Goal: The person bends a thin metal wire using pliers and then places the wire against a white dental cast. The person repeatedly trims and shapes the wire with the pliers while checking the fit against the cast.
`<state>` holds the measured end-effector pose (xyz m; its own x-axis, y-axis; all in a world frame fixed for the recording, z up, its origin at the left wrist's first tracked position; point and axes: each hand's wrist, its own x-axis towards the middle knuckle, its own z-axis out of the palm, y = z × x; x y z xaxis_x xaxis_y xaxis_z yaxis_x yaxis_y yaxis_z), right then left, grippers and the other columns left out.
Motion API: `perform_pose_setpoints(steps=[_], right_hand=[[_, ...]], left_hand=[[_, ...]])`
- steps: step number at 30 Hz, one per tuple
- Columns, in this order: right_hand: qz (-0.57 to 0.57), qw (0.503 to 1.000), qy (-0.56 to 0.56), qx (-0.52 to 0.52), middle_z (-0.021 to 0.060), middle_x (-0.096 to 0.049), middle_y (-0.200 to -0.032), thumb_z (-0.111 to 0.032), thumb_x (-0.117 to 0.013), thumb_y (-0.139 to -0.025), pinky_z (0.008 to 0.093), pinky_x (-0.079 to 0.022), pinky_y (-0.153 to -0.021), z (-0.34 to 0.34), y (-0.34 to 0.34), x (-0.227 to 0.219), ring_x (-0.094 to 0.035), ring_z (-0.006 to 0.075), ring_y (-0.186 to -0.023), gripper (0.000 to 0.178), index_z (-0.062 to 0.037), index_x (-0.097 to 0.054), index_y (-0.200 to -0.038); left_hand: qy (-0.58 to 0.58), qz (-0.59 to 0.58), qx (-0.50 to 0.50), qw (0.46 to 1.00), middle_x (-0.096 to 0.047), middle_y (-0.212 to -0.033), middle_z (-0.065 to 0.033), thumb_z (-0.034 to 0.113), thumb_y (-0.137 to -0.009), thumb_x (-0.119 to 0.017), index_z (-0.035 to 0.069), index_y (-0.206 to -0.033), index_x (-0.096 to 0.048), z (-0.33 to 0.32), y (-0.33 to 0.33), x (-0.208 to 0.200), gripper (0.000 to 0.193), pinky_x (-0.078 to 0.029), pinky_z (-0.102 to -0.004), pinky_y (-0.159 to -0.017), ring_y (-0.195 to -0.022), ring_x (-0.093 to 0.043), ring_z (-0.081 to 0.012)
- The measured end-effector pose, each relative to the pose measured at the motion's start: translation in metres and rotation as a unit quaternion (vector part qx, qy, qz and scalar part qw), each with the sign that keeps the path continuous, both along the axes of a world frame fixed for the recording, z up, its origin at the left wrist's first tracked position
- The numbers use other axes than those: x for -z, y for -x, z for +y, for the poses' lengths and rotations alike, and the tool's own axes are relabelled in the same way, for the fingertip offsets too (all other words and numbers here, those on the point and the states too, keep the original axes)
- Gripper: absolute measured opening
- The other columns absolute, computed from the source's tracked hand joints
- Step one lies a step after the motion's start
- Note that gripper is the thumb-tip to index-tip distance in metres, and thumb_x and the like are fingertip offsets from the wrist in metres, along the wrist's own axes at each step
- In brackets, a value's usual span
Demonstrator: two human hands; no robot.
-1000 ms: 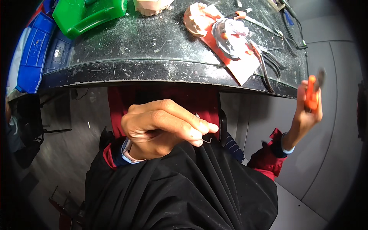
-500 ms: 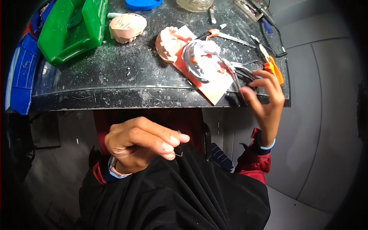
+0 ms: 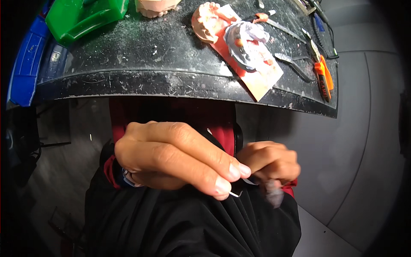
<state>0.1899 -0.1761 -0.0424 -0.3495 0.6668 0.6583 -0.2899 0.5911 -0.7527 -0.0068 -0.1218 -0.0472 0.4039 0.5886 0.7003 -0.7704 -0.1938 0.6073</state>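
A short, thin bent metal wire (image 3: 234, 195) sticks out from between the thumb and fingertips of my left hand (image 3: 171, 154), which is closed on it above my lap. Just right of it, my right hand (image 3: 272, 160) is curled round a metal hand tool (image 3: 250, 182). Its pale, narrow tip shows close to my left fingertips. Motion smears the tool's lower end, and its kind is not clear. On the bench, a grey-white dental cast (image 3: 244, 47) rests on a pink-orange slab (image 3: 261, 88), with a cream plaster dental model (image 3: 205, 23) beside it.
Orange-handled pliers (image 3: 323, 79) and a dark-handled metal tool (image 3: 295, 68) lie at the bench's right end, with a saw-like blade (image 3: 287, 30) behind. Another plaster model (image 3: 156, 6), a green bin (image 3: 90, 19) and a blue bin (image 3: 28, 68) stand left. The bench edge (image 3: 150, 88) runs before me.
My right hand has come down from the bench to beside my left hand, and a metal tool from the bench is now in it. My left hand has moved right with the wire. The view has shifted.
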Motion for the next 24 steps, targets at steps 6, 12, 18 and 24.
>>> perform_pose_setpoints(steps=[6,12,18,24], right_hand=[[0.002,1.0,0.015,-0.002,0.0205,-0.057,-0.074,-0.014,-0.063,-0.082,0.0336,-0.047,-0.052,0.003,0.018,0.009,-0.057,0.0279,-0.06,0.027,0.0063,-0.054,-0.067],[0.006,0.999,-0.018,0.028,0.0194,-0.057,-0.074,-0.016,-0.064,-0.081,0.0367,-0.049,-0.06,0.005,0.021,0.012,-0.058,0.0286,-0.063,0.027,0.0054,-0.055,-0.067],[0.026,0.999,-0.021,0.022,0.019,-0.057,-0.073,-0.02,-0.063,-0.082,0.036,-0.049,-0.058,0.007,0.022,0.014,-0.057,0.028,-0.061,0.03,0.0052,-0.055,-0.067],[-0.009,1.0,-0.004,-0.008,0.0195,-0.057,-0.074,-0.018,-0.062,-0.083,0.0348,-0.048,-0.055,0.008,0.017,0.011,-0.057,0.0285,-0.06,0.028,0.0046,-0.055,-0.067]], left_hand=[[-0.036,-0.055,-0.018,0.998,-0.055,-0.089,-0.0195,-0.017,-0.064,-0.069,-0.006,-0.08,-0.056,-0.005,-0.013,-0.005,0.023,-0.06,-0.0273,-0.066,-0.082,-0.065,-0.0354],[-0.046,-0.048,-0.016,0.998,-0.054,-0.089,-0.0179,-0.019,-0.063,-0.068,-0.006,-0.08,-0.056,-0.006,-0.013,-0.003,0.025,-0.06,-0.0265,-0.065,-0.082,-0.065,-0.0346],[-0.032,-0.066,-0.048,0.996,-0.054,-0.088,-0.0162,-0.018,-0.063,-0.069,-0.005,-0.078,-0.055,-0.011,-0.021,-0.003,0.025,-0.06,-0.0251,-0.062,-0.081,-0.066,-0.0317],[-0.026,-0.062,-0.038,0.997,-0.055,-0.087,-0.0155,-0.019,-0.063,-0.068,-0.004,-0.078,-0.054,-0.01,-0.022,-0.003,0.025,-0.059,-0.0239,-0.059,-0.079,-0.067,-0.0304]])
